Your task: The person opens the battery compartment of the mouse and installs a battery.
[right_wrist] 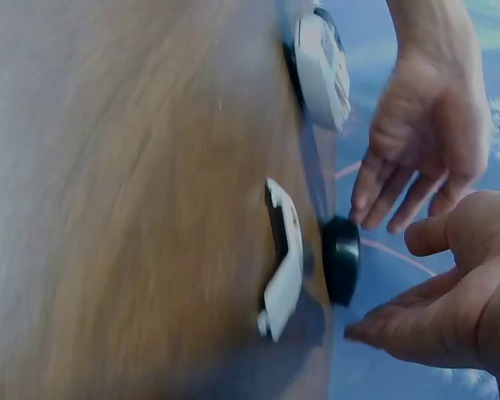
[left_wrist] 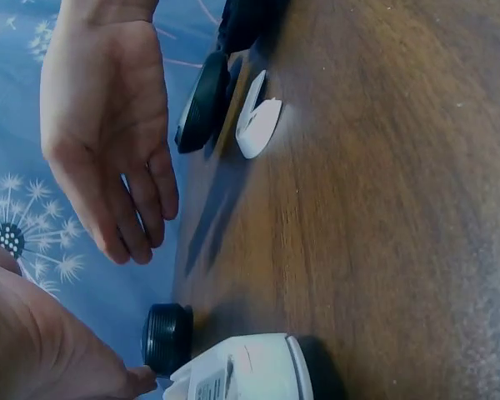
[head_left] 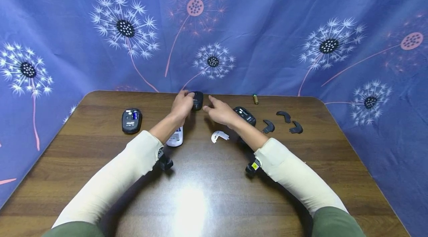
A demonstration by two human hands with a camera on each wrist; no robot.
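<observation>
At the far edge of the table, my left hand (head_left: pixel 182 105) touches the left side of a black computer mouse (head_left: pixel 198 100) with its fingertips. My right hand (head_left: pixel 220 112) is held to the right of that mouse, fingers extended and apart from it. Beneath my left forearm lies a white mouse (head_left: pixel 175 138), partly hidden. A white curved cover (head_left: pixel 219 136) rests on the table below my right hand. Another black mouse (head_left: pixel 245 114) sits beside my right wrist, partly covered by the arm. In the right wrist view, the left hand's (right_wrist: pixel 425 125) fingers look loosely straight.
At the left, a black mouse (head_left: pixel 132 120) lies underside up with its battery bay uncovered. Several dark curved covers, one of them here (head_left: pixel 284 116), are on the right. A small battery (head_left: pixel 255 99) lies by the back edge. Patterned blue cloth (head_left: pixel 267 44) hangs behind the table.
</observation>
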